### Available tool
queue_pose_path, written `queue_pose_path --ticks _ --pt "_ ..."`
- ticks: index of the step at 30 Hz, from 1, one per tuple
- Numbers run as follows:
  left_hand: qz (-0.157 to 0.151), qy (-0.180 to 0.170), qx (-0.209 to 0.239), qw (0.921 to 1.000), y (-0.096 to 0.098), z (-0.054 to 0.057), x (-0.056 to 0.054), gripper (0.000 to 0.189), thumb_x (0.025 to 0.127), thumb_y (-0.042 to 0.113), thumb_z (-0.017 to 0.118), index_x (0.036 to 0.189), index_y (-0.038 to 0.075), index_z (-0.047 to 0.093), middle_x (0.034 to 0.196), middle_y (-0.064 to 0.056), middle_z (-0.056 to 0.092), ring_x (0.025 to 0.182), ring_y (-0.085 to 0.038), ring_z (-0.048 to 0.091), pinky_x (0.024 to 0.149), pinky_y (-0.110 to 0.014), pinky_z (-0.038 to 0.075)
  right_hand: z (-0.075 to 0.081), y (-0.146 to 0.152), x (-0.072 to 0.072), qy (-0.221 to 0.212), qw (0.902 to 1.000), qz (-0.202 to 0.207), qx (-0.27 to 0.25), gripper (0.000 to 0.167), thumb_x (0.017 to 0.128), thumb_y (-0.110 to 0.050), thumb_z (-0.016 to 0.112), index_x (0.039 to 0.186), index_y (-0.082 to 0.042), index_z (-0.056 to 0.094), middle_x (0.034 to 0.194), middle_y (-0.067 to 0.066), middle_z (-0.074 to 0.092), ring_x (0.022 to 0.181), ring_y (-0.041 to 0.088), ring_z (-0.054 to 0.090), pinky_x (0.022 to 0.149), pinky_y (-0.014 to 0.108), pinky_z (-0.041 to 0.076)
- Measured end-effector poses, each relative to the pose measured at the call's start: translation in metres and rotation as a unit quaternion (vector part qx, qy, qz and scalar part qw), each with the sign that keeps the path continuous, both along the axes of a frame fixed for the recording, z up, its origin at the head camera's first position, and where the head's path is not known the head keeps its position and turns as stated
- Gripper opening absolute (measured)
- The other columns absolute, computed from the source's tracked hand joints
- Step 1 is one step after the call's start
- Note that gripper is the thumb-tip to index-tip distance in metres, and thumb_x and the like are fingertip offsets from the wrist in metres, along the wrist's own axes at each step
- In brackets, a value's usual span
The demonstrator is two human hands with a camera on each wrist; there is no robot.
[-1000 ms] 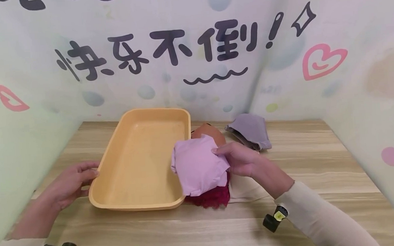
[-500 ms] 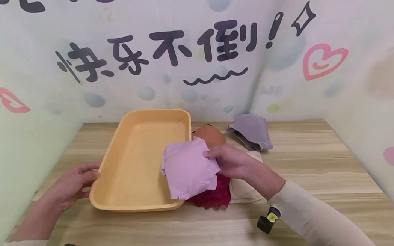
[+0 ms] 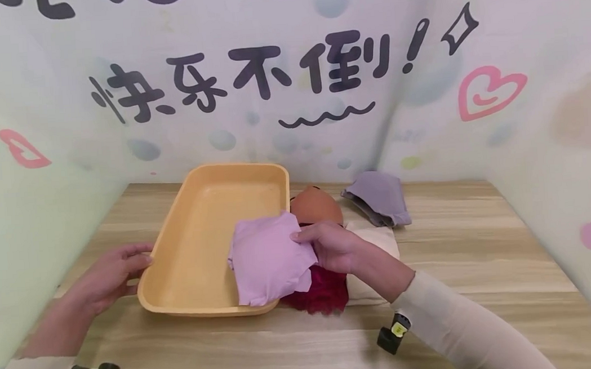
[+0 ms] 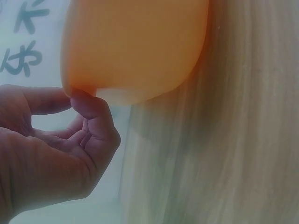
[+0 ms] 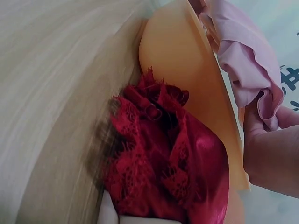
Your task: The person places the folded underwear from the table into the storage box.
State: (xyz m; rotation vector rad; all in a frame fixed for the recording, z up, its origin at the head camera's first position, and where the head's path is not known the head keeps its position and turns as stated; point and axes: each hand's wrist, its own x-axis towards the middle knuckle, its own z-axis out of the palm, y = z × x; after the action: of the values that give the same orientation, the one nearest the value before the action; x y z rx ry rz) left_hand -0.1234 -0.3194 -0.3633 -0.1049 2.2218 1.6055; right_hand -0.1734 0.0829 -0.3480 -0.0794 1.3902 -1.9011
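My right hand (image 3: 332,249) pinches the edge of a folded lilac bra (image 3: 269,259). The bra hangs over the right front part of a yellow plastic tray (image 3: 196,230), its cup side facing up. Seen from the right wrist, the soft folds of the lilac bra (image 5: 247,60) sit above the tray rim, between thumb and fingers. At the tray's left front side, my left hand (image 3: 110,277) grips the rim. The left wrist view shows the left hand (image 4: 70,149) with thumb and fingers on that corner of the tray (image 4: 135,46).
Right of the tray lie a dark red lace-trimmed satin garment (image 3: 327,290), a brown bra (image 3: 317,206) and a cream cloth item (image 3: 377,281). A grey-purple bra (image 3: 377,196) lies farther back on the wooden table (image 3: 472,241). A printed wall sheet (image 3: 252,136) rises behind.
My right hand has carried the lilac bra leftward and slightly toward me, farther over the tray. The left hand and tray stay nearly in place.
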Motion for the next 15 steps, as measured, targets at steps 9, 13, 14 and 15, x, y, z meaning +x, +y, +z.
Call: queue_pose_path --ticks 9,13,14,15 --pt "-0.001 -0.003 0.008 1.0 0.001 -0.002 -0.002 0.058 0.103 0.02 0.047 0.144 -0.012 0.023 0.103 0.005 0.061 0.091 -0.009 0.062 0.076 -0.038 0.056 0.002 -0.011 0.003 -0.01 0.9999 -0.013 -0.001 0.032 0.094 -0.003 0.049 0.125 0.003 0.052 0.098 0.003 0.067 0.089 0.012 0.066 0.077 0.027 0.054" --pt "-0.002 -0.004 0.008 1.0 0.0 -0.002 -0.002 0.059 0.103 0.021 0.047 0.145 -0.013 0.022 0.104 0.005 0.061 0.091 -0.009 0.062 0.076 -0.038 0.056 0.002 -0.021 0.004 -0.021 0.9992 -0.035 0.002 0.026 0.092 -0.001 0.051 0.117 0.003 0.055 0.094 0.003 0.067 0.086 0.012 0.066 0.076 0.027 0.054" --pt "-0.002 -0.005 0.007 1.0 0.0 -0.002 -0.002 0.06 0.103 0.021 0.047 0.145 -0.013 0.021 0.104 0.005 0.061 0.091 -0.008 0.062 0.076 -0.038 0.056 0.001 -0.024 0.004 -0.022 0.999 -0.04 0.002 0.025 0.092 0.0 0.052 0.117 0.003 0.055 0.094 0.003 0.067 0.086 0.012 0.066 0.075 0.027 0.054" --pt "-0.002 -0.005 0.007 1.0 -0.001 -0.002 -0.002 0.06 0.103 0.021 0.047 0.145 -0.013 0.021 0.104 0.005 0.06 0.091 -0.008 0.061 0.076 -0.038 0.056 0.001 -0.026 0.005 -0.024 0.9987 -0.044 0.003 0.025 0.092 0.0 0.052 0.117 0.003 0.056 0.094 0.004 0.067 0.086 0.012 0.066 0.075 0.027 0.055"
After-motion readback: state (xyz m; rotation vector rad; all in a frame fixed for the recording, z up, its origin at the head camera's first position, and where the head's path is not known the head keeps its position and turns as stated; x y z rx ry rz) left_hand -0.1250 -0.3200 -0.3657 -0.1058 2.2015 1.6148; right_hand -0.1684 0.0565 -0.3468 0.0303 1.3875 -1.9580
